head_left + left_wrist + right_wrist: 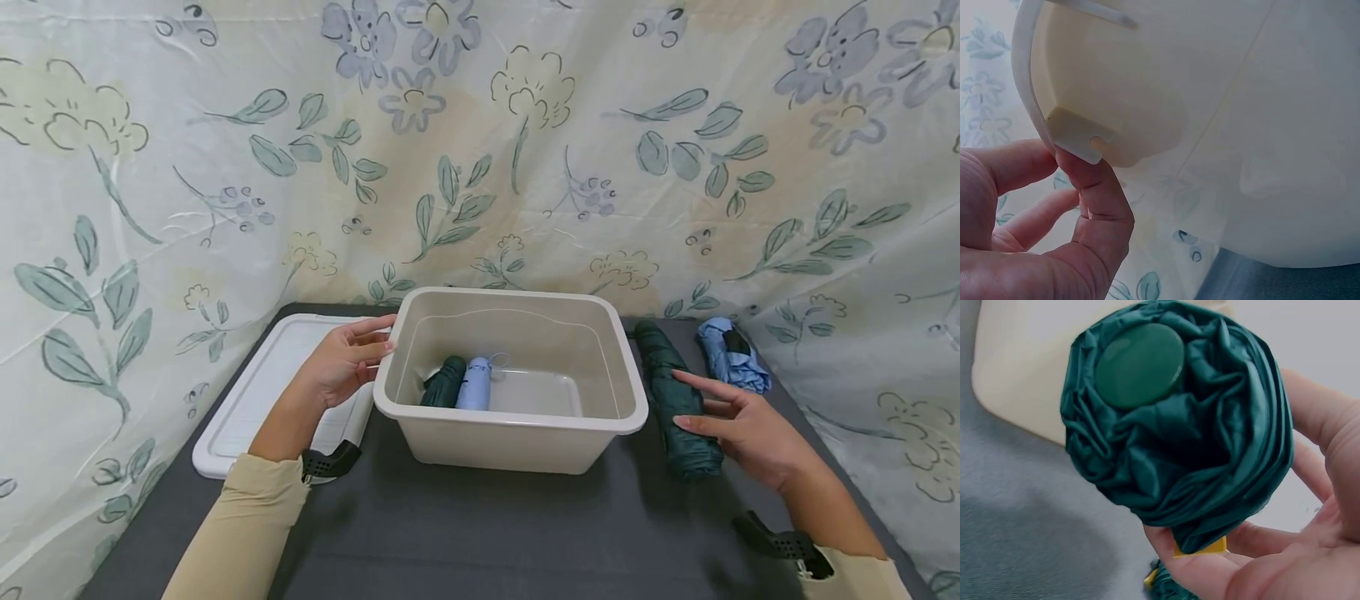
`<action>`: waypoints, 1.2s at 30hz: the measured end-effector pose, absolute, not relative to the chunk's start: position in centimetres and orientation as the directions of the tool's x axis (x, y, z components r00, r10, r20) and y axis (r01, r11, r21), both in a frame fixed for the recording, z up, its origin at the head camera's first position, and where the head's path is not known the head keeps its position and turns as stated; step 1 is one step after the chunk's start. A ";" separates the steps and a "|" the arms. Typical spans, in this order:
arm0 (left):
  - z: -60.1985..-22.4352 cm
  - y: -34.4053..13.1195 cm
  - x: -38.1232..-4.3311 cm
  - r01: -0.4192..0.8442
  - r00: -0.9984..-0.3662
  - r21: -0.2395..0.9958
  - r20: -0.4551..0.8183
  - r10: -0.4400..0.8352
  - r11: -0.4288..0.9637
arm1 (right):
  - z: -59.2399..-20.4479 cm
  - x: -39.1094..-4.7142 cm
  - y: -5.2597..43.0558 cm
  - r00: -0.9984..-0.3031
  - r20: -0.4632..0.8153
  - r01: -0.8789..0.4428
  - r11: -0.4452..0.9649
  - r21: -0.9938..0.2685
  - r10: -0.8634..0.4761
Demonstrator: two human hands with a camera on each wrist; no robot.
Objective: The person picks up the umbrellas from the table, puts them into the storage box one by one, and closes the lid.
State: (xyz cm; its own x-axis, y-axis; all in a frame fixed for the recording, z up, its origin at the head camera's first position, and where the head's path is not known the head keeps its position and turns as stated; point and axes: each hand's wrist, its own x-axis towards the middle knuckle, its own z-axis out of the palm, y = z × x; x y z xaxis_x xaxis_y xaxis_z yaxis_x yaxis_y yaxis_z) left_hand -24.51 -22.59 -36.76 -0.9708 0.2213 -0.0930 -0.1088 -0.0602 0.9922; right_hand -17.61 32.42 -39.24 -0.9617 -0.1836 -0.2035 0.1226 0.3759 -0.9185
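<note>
A beige plastic bin (517, 446) stands in the middle of the table. My left hand (347, 362) pinches its left rim between thumb and fingers; the left wrist view shows the fingertips at the rim (1025, 69). On the right, my right hand (738, 425) grips a dark green folded umbrella (671, 392) from its right side. The round green end (1141, 365) of this umbrella and its bunched fabric fill the right wrist view. Inside the bin, at its left, lie another dark green folded umbrella (444, 382) and a light blue one (474, 383) with a strap loop.
A white lid (255, 383) lies flat at the left, beside the bin. Behind my right hand, a blue folded umbrella (731, 358) with a black part rests near the table's right edge. Floral cloth (480, 167) hangs behind and along the sides of the dark tabletop (480, 533).
</note>
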 end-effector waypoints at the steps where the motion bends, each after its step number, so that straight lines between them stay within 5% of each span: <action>1: -36.7 -22.6 -24.5 -0.108 -0.971 0.992 -0.093 0.221 -0.060 | -38.9 -17.7 32.5 -0.961 -0.202 0.121 0.368 -0.922 -0.190; 36: -36.4 -22.5 -24.4 -0.120 -0.966 0.990 -0.098 0.241 -0.077 | -28.9 -20.8 26.3 -0.940 -0.203 0.116 0.305 -0.945 -0.273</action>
